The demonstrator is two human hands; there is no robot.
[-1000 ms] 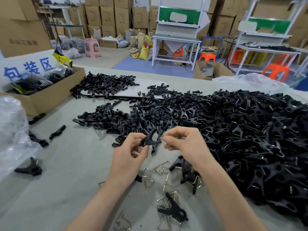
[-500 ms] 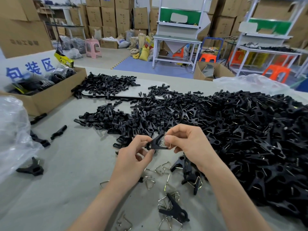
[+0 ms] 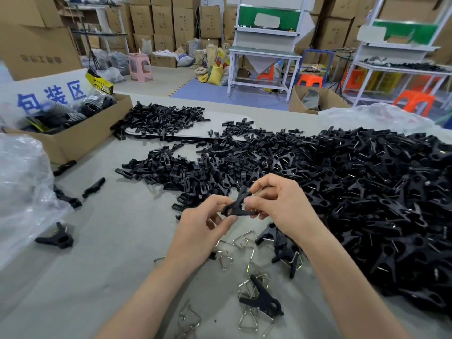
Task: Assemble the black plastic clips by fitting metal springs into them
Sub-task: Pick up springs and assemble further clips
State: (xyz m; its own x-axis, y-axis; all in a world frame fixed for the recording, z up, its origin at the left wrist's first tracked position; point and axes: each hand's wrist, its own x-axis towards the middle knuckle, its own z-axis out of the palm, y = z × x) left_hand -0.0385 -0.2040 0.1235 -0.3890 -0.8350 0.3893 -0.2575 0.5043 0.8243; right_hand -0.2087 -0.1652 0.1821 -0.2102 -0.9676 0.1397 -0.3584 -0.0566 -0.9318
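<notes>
A clip is pinched by the left hand and the right hand. The right pile is judged finished; near springs are left unfitted.

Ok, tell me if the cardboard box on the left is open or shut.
Open: the cardboard box shows its dark packed contents from above, uncovered.
</notes>
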